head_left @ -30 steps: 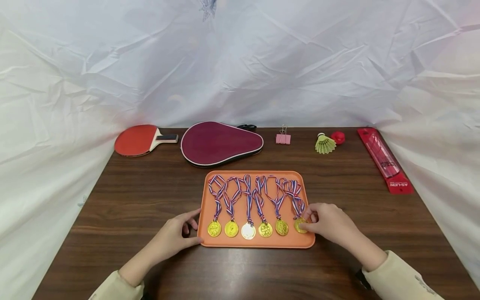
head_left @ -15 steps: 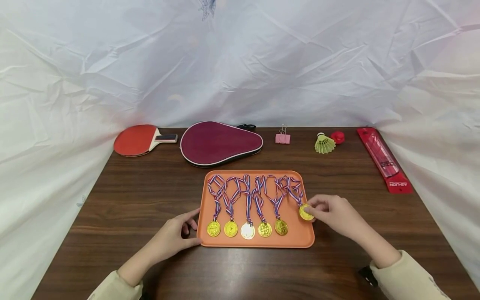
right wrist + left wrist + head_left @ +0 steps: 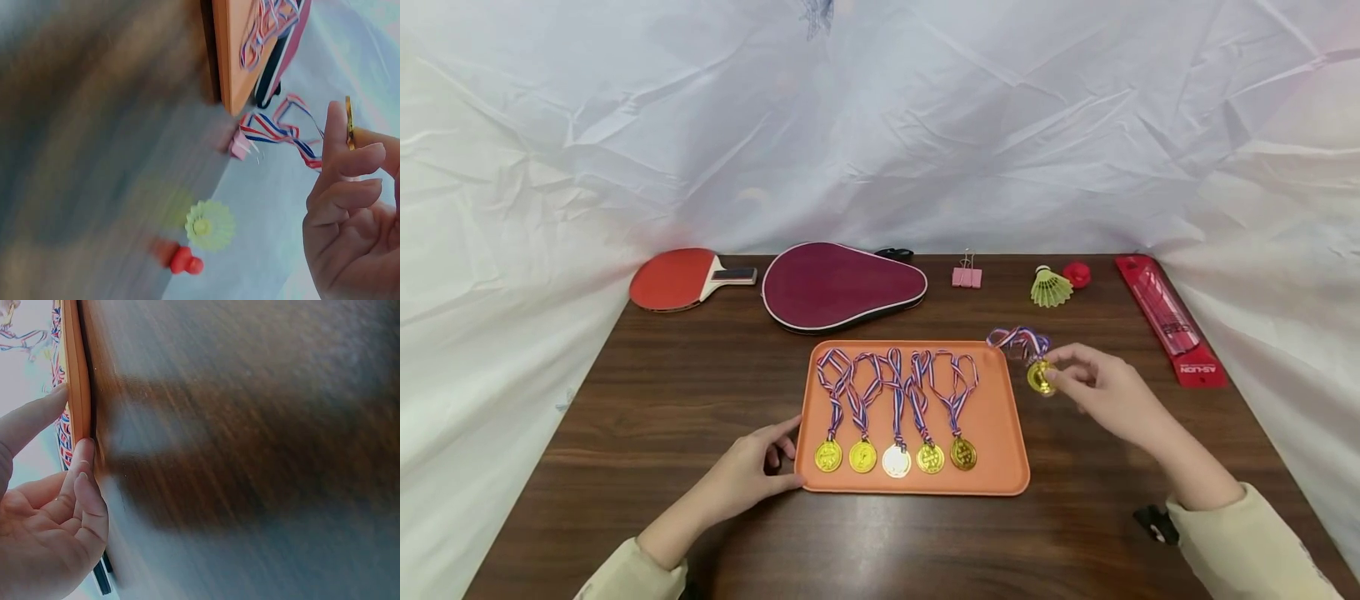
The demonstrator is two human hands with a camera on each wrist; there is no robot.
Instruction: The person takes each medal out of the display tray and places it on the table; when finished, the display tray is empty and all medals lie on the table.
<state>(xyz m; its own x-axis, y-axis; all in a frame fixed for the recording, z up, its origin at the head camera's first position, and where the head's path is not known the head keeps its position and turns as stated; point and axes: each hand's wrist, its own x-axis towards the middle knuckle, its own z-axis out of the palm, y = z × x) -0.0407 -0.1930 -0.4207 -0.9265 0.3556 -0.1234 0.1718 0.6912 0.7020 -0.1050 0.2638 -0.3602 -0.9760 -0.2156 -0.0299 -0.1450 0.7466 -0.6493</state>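
Note:
My right hand [image 3: 1112, 396] pinches a gold medal [image 3: 1039, 379] by its disc between thumb and fingers, off the right side of the orange tray [image 3: 996, 477]. Its red, white and blue ribbon [image 3: 1019, 340] trails by the tray's far right corner. The right wrist view shows the disc [image 3: 349, 123] edge-on between thumb and finger. In the tray lies a row of several medals [image 3: 862, 457] with ribbons spread away from me; one silvery medal [image 3: 897, 460] is among them. My left hand [image 3: 741, 471] touches the tray's left rim [image 3: 77, 381] with thumb and fingertips.
Along the back of the dark wooden table [image 3: 700, 392] lie a red table tennis bat [image 3: 672, 281], a maroon bat case [image 3: 842, 286], a pink binder clip [image 3: 966, 277], a yellow shuttlecock [image 3: 1050, 287], a small red object [image 3: 1077, 275] and a red packet [image 3: 1172, 321]. White cloth [image 3: 880, 125] hangs behind.
The right hand has lifted the rightmost medal out of the tray and carried it right and away from me, ribbon trailing. The left hand stays at the tray's rim.

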